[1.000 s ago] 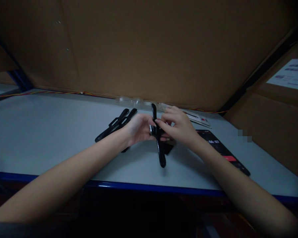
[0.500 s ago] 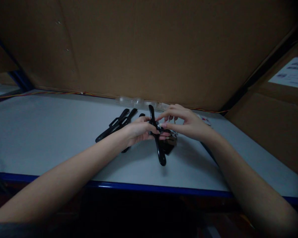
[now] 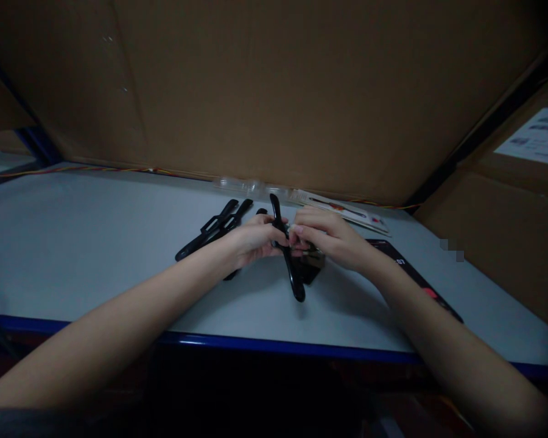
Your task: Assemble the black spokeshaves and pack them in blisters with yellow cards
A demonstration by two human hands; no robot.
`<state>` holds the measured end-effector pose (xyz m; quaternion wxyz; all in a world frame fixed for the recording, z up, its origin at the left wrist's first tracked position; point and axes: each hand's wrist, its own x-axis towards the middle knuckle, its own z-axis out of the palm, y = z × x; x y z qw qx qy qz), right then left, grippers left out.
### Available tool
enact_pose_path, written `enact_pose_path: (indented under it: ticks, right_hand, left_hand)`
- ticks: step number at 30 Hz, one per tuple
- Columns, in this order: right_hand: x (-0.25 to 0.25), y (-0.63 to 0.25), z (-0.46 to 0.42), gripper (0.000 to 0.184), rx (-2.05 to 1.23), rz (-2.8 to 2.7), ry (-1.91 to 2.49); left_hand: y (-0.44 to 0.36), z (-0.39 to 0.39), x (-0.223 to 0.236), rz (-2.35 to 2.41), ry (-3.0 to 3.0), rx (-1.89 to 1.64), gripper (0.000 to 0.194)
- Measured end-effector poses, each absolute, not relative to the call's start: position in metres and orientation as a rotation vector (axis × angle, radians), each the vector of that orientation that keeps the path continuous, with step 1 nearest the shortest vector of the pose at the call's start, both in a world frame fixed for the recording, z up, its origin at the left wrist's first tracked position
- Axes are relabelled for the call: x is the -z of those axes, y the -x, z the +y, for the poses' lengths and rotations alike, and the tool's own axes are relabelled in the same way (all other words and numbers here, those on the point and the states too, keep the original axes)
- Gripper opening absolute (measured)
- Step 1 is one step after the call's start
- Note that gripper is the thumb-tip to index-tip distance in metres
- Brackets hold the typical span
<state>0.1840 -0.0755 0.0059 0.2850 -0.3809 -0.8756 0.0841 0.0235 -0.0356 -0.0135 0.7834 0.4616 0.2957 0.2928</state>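
Cardboard walls [image 3: 274, 91] box in a pale tabletop [image 3: 82, 243] with a blue front edge [image 3: 274, 345]. Above the middle of it, a long black plastic piece [image 3: 294, 280] stands tilted, its lower end at or just above the surface. The left hand [image 3: 256, 238] and right hand [image 3: 333, 238] meet around its middle, their fingers [image 3: 296, 230] curled narrow and closed on it, though the exact hold is partly hidden. A dark packet [image 3: 311, 269] lies just below the right hand, and two black straps [image 3: 214, 230] lie left of the hands. A phone [image 3: 411, 274] sits under the right wrist. If the grip slackens, the long piece could tip onto the packet or phone.
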Motion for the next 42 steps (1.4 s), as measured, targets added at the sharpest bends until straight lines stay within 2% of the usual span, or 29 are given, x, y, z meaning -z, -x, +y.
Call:
enact_pose_path:
  ticks: [5, 12, 15, 18, 21, 25, 27, 30, 32, 35, 39, 42]
  right_hand:
    - [-0.007, -0.189, -0.073, 0.021, -0.233, -2.266, 1.052]
    - [-0.005, -0.195, -0.068, 0.017, 0.096, -2.385, 1.177]
    - [-0.004, -0.193, -0.069, 0.013, 0.175, -2.388, 1.240]
    - [0.000, -0.188, -0.069, 0.016, 0.231, -2.356, 1.287]
    - [0.006, -0.180, -0.069, 0.028, 0.173, -2.301, 1.320]
    - [0.008, -0.175, -0.071, 0.045, -0.158, -2.168, 1.367]
    - [0.003, -0.179, -0.072, 0.040, -0.237, -2.100, 1.335]
    - [-0.006, -0.191, -0.072, 0.018, -0.224, -2.177, 1.215]
    - [-0.010, -0.197, -0.070, 0.020, -0.173, -2.311, 1.151]
    - [-0.007, -0.198, -0.068, 0.011, -0.025, -2.385, 1.153]
    - [0.005, -0.186, -0.066, 0.023, 0.071, -2.343, 1.232]
    - [0.008, -0.180, -0.067, 0.033, -0.063, -2.320, 1.244]
  left_hand:
    - [-0.024, -0.035, 0.015, 0.615, -0.986, -0.611, 0.040]
    - [-0.024, -0.038, 0.010, 0.652, -0.971, -0.610, 0.039]
    - [-0.024, -0.038, 0.010, 0.661, -0.983, -0.613, 0.042]
    - [-0.024, -0.038, 0.012, 0.672, -1.003, -0.613, 0.042]
    - [-0.026, -0.040, 0.014, 0.650, -1.015, -0.614, 0.040]
    - [-0.026, -0.040, 0.015, 0.640, -1.040, -0.595, 0.034]
    - [-0.026, -0.040, 0.015, 0.650, -1.024, -0.594, 0.035]
    - [-0.024, -0.039, 0.014, 0.659, -0.992, -0.609, 0.042]
    - [-0.024, -0.039, 0.013, 0.661, -0.981, -0.614, 0.045]
    - [-0.025, -0.040, 0.012, 0.673, -0.976, -0.608, 0.047]
    - [-0.026, -0.041, 0.014, 0.680, -1.000, -0.615, 0.047]
    - [-0.027, -0.040, 0.015, 0.656, -1.019, -0.614, 0.042]
